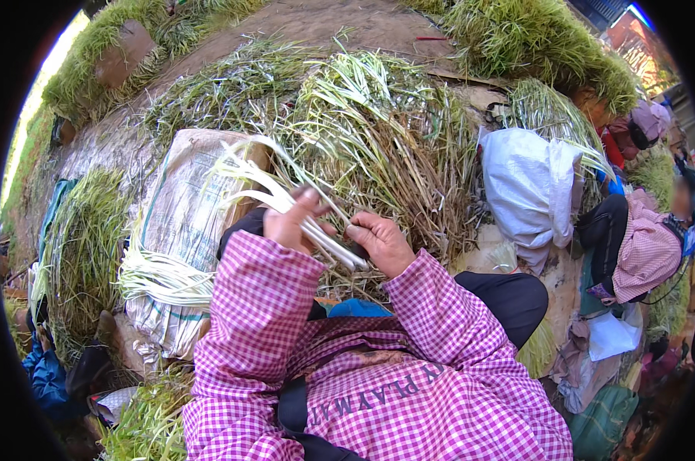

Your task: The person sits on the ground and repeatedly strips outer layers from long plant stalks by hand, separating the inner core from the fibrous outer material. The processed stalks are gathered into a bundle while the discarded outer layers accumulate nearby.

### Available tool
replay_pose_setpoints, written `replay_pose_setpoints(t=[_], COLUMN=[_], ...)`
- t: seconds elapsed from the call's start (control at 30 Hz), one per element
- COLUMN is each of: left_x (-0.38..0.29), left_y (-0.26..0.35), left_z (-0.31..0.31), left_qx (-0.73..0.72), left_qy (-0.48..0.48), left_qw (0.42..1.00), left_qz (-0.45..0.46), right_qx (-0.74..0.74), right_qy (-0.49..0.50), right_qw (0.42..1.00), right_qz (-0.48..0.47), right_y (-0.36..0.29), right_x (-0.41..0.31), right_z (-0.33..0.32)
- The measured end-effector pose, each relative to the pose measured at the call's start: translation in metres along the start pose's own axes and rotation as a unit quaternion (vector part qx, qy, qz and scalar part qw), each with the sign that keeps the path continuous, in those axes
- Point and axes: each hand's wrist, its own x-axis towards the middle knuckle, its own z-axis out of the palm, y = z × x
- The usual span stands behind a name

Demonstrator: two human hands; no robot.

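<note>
My left hand [294, 222] is closed around several pale, leafy plant stalks [267, 187], whose white lower ends point towards my right hand. The hand is partly blurred. My right hand [380, 239] pinches one thin stalk between thumb and fingers, just right of the bunch's white ends. To the left, a neat bundle of pale stalks [169, 276] lies across a large woven sack [192, 178]. A wide heap of green and brown stalks [405, 155] spreads on the ground just beyond both hands.
A white woven sack [526, 184] stands at the right, beside a seated person [647, 242] in a checked top. Greenery piles [537, 46] lie at the upper right, with another stalk heap [82, 253] at the left. A person's blue sleeve [45, 374] shows lower left.
</note>
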Motion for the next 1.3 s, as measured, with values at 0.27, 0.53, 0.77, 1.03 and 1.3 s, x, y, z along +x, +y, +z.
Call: replay_pose_setpoints(t=[0.27,0.53,0.77,1.03,1.3], left_x=[0.009,0.016,0.001,-0.007,0.03], left_y=[-0.009,0.011,-0.014,-0.024,0.032], left_z=[-0.02,-0.034,-0.015,0.005,0.013], left_qx=[-0.131,-0.151,-0.121,-0.041,-0.085], left_qy=[-0.097,-0.071,-0.057,-0.026,-0.006], left_qw=[0.986,0.985,0.988,0.998,0.996], left_qz=[-0.029,0.043,0.072,-0.034,0.037], right_qx=[0.016,-0.282,-0.098,0.003,-0.23], right_qy=[-0.038,0.04,0.04,0.006,0.162], right_qw=[0.992,0.946,0.994,1.0,0.955], right_qz=[0.116,0.158,0.014,-0.013,0.096], right_y=[-0.014,0.009,-0.008,-0.018,0.024], right_x=[-0.033,-0.071,-0.045,-0.037,0.029], right_z=[-0.014,-0.068,-0.021,0.013,-0.049])
